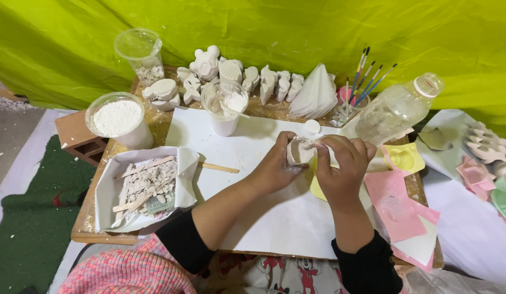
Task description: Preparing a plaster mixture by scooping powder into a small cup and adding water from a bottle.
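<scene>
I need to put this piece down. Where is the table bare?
The white sheet is bare between the forearms and near the front edge. The back row of plaster figures and the pink cards on the right are crowded.

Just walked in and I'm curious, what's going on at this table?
A person sits at a small wooden table and holds a white plaster piece in both hands above a white sheet. The left hand cups it; the right hand works at its edge. Finished white casts, a tub of white powder and paintbrushes stand behind.
</scene>
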